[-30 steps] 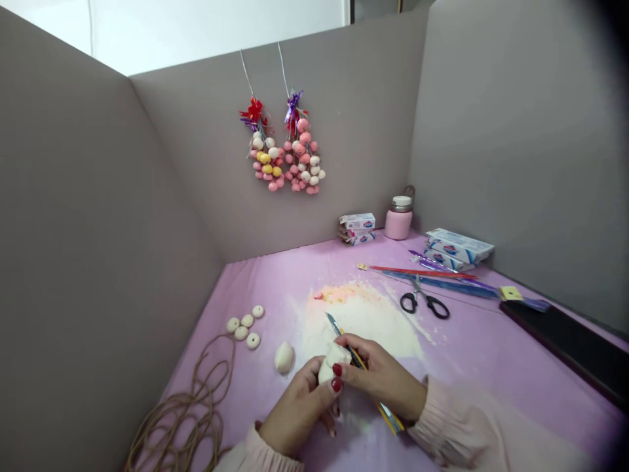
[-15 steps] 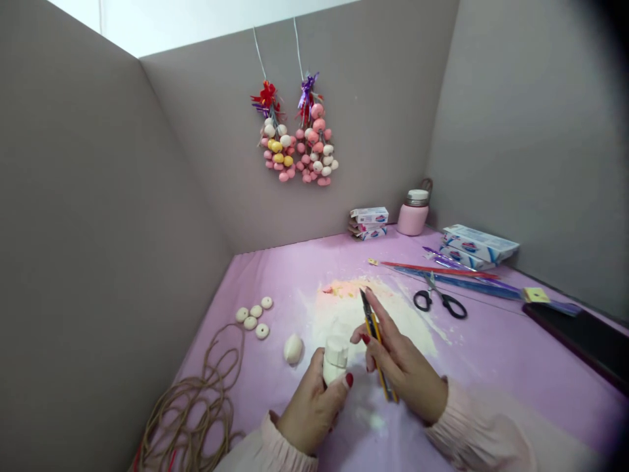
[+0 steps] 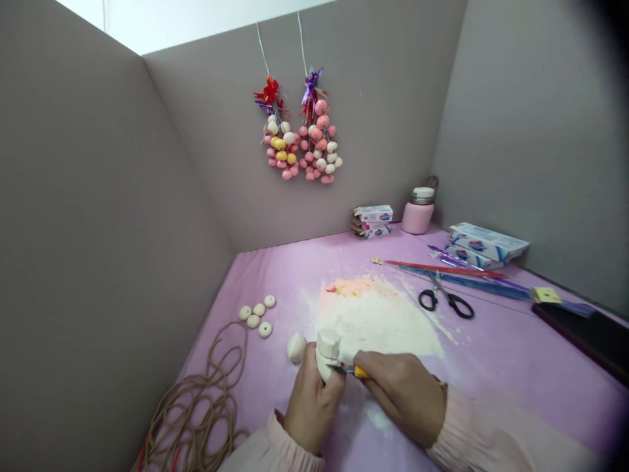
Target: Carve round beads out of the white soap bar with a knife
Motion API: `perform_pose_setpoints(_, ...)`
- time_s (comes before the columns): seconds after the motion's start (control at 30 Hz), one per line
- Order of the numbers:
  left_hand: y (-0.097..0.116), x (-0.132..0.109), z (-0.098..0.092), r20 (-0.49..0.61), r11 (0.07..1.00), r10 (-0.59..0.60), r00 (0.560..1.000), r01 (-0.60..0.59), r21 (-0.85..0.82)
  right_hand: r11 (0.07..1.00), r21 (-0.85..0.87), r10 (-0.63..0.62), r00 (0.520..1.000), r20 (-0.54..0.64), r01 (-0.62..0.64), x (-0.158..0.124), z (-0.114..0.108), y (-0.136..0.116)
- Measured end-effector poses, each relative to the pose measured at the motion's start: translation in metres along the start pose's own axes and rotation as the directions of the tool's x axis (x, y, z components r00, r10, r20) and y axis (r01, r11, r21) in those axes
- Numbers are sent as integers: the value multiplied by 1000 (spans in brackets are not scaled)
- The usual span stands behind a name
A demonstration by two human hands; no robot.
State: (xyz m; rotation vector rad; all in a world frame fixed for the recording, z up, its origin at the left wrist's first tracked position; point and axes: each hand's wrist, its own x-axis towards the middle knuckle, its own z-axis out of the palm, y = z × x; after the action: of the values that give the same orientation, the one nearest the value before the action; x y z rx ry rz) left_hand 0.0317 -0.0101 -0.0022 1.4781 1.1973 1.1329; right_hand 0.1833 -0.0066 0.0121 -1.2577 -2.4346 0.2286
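Observation:
Low in the middle, my left hand (image 3: 313, 401) is closed around a white carved block (image 3: 328, 344) that looks like soap, its upper part notched off from the rest. My right hand (image 3: 405, 393) grips a yellow utility knife (image 3: 361, 372). The blade lies against the side of the block, close to my left thumb. Just left of my left hand rests a rounded white piece (image 3: 296, 347). Beyond both hands, white shavings (image 3: 388, 324) cover the purple cloth, with pink and yellow crumbs at the far edge.
Several white beads (image 3: 253, 321) sit at left, above a tangle of brown cord (image 3: 196, 419). Black-handled scissors (image 3: 446, 298), ribbons (image 3: 457, 278) and a black case (image 3: 584, 347) lie right. Stacked boxes (image 3: 486, 244) and a pink jar (image 3: 417, 213) stand behind. Bead bunches (image 3: 322, 144) hang on the partition.
The knife has turned from upright to sideways, and its blade now meets the white block. My right hand has come down and closed more firmly on the handle. The view has shifted slightly.

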Motion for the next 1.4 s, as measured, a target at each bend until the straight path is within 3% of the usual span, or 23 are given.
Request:
perform_pose_setpoints(0.43, 2, -3, 1, 1, 996, 25, 1000, -25, 86, 1000, -13, 13, 1000, 18, -13, 0, 4, 0)
perform_pose_setpoints(0.73, 3, -3, 2, 9, 993, 27, 1000, -28, 113, 988, -152, 24, 999, 34, -19, -2, 17, 3)
perform_pose_setpoints(1.07, 1, -6, 2, 5, 976, 48, 999, -48, 214, 998, -69, 6, 996, 87, 0, -1, 18, 1)
perform_pose_setpoints(1.23, 5, -5, 2, 61, 992, 75, 995, -80, 101, 990, -136, 33, 996, 83, -21, 1, 16, 2)
perform_pose_setpoints(1.4, 5, -5, 3, 32, 995, 73, 997, -75, 73, 981, -188, 67, 994, 82, -51, 1, 13, 4)
